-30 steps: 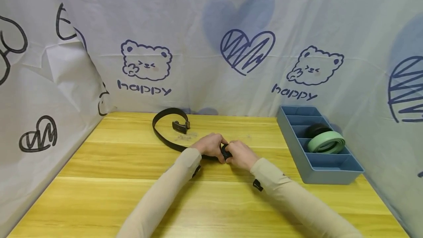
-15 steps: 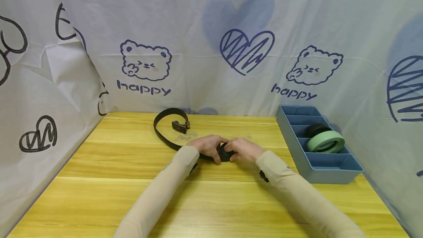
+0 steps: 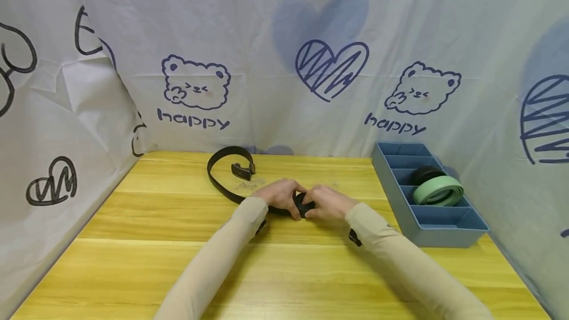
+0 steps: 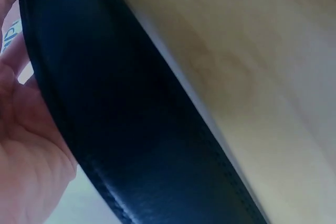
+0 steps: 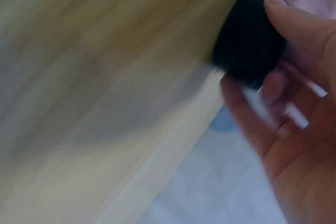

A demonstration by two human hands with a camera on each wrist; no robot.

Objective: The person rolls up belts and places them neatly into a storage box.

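A black leather belt [image 3: 224, 189] stands on its edge on the table, its free stretch curving back to a dark buckle [image 3: 241, 170] at the far end. The other end is wound into a small coil [image 3: 304, 208] between both hands. My left hand [image 3: 280, 196] holds the coil's left side, thumb in front. From the right, my right hand [image 3: 330, 201] grips the coil with bent fingers. The left wrist view has the belt strap [image 4: 121, 108] passing close by the palm. In the right wrist view the coil [image 5: 249, 40] sits between thumb and fingers.
A blue-grey divided box [image 3: 411, 221] stands at the right of the wooden table [image 3: 275, 280]. Rolled belts lie in it, one green [image 3: 439, 191] and one black [image 3: 424, 174]. A printed white cloth [image 3: 266, 63] hangs behind the table.
My right hand shifted right, and the coil showed more between the hands half a second ago. Since then the hands have closed in slightly around it. The belt's free curve slid a little right.
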